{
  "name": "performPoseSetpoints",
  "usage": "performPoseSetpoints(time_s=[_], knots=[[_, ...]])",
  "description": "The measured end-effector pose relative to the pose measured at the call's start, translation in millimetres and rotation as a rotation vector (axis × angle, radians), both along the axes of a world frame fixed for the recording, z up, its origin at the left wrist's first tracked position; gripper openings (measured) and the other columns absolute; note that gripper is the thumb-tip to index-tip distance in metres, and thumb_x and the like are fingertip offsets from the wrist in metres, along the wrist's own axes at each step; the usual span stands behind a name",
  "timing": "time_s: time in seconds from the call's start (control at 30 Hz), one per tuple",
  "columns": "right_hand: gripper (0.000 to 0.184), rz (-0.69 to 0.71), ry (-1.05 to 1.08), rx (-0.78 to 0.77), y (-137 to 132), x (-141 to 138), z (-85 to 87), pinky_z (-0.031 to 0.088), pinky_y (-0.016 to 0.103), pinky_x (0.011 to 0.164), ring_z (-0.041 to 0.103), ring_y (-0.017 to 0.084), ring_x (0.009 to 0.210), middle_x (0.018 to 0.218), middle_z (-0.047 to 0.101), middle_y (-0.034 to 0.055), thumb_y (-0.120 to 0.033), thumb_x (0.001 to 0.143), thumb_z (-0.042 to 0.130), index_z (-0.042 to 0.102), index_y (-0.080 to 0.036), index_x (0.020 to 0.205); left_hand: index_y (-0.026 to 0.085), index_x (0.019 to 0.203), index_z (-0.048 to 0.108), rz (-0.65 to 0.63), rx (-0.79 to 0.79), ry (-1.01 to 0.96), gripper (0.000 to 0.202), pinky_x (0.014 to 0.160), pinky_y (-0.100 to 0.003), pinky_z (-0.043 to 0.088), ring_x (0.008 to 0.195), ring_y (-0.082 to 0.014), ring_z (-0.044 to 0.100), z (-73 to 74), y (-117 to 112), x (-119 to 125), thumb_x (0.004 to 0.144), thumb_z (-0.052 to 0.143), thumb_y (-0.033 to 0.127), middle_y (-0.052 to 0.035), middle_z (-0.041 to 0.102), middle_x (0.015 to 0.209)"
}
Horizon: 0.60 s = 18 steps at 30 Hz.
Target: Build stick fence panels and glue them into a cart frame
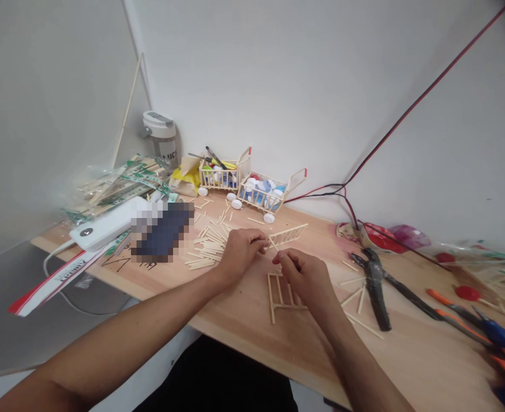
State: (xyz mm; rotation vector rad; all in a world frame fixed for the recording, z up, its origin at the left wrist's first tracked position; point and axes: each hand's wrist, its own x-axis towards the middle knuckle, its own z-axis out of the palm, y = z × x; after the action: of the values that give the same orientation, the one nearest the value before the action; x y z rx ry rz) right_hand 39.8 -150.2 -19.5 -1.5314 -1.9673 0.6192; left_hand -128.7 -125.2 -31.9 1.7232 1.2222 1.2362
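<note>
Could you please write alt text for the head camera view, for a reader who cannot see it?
A person's right hand appears to pinch a thin stick close to the left hand, above a wooden table. A ladder-like frame is just beyond, another stick frame nearer, loose sticks to the left, and two small filled carts behind.

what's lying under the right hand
A flat stick frame lies partly beneath the right hand in this view; its left side and some rungs show, but its right end is covered.

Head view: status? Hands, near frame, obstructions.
Right hand pinching thin stick; left hand close, grip unclear. Near frame partly hidden by right hand. Loose stick pile beside left hand.
</note>
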Motion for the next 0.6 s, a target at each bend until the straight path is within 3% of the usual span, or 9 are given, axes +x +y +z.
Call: performPoseSetpoints(time_s=[0.6], knots=[[0.031, -0.007, -0.013, 0.012, 0.6, -0.2, -0.9, 0.031, 0.024, 0.053, 0.05, 0.013, 0.05, 0.053, 0.058, -0.0025, -0.035, 0.086, 0.045, 0.07, -0.021, 0.074, 0.014, 0.065, 0.068, 0.0, -0.001, 0.016, 0.02, 0.063, -0.022, 0.041, 0.062, -0.0114, 0.059, -0.3, 0.4, 0.3, 0.082, 0.059, 0.019, 0.0009, 0.064, 0.062]])
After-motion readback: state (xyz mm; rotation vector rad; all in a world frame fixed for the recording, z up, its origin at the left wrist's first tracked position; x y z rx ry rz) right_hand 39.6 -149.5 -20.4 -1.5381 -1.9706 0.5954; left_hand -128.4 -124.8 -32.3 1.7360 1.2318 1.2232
